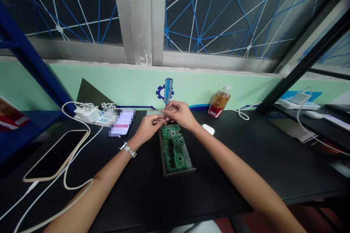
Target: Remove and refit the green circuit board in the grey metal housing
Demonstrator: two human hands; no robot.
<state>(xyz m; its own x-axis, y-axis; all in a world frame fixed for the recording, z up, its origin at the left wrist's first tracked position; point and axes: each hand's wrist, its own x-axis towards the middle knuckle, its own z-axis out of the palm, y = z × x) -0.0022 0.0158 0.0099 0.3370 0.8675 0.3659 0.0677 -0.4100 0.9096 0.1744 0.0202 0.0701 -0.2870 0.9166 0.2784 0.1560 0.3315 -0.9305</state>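
The green circuit board (175, 147) sits in a metal tray (189, 158) on our black table (131, 196). Above its far end, our right hand (181, 114), fingers closed, pinches the upright screwdriver (168, 89) below its handle; our left hand (149, 125) is just beside; we cannot tell its opening or hold. A bottle (219, 102) stands rightward.

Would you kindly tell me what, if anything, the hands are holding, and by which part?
The right hand appears to hold the blue-handled screwdriver by its shaft, just below the handle; whether the left hand grips anything cannot be told.
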